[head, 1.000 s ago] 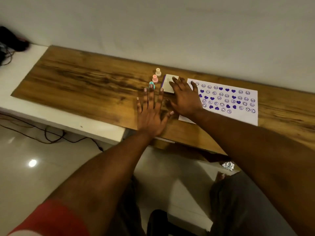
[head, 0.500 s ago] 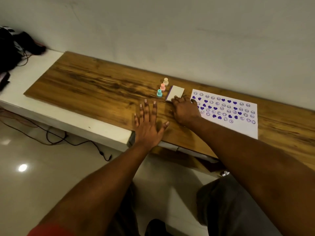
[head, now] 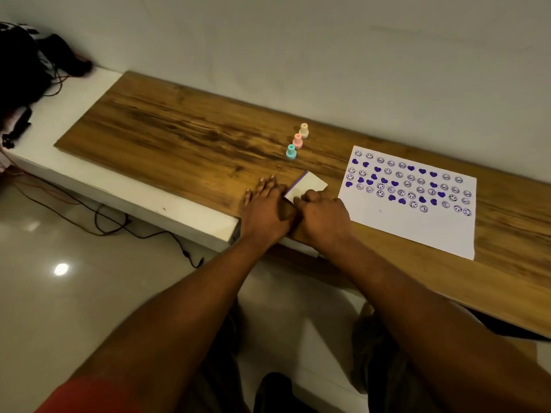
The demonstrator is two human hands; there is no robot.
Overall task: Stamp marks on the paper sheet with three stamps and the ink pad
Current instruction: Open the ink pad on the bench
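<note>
1. While my right hand (head: 323,217) curls its fingers (head: 310,198) onto the near corner of the ink pad (head: 307,187), I cannot tell if it really grips it.
2. My left hand (head: 264,211) lies flat and open on the wooden board (head: 179,138), its thumb side touching the ink pad.
3. The ink pad is white with a purple edge, and it sits near the front of the board.
4. Behind it stand three stamps in a row: teal stamp (head: 291,152), pink stamp (head: 297,141), cream stamp (head: 303,130).
5. The paper sheet (head: 411,222) lies to the right, full of purple smileys and hearts.
</note>
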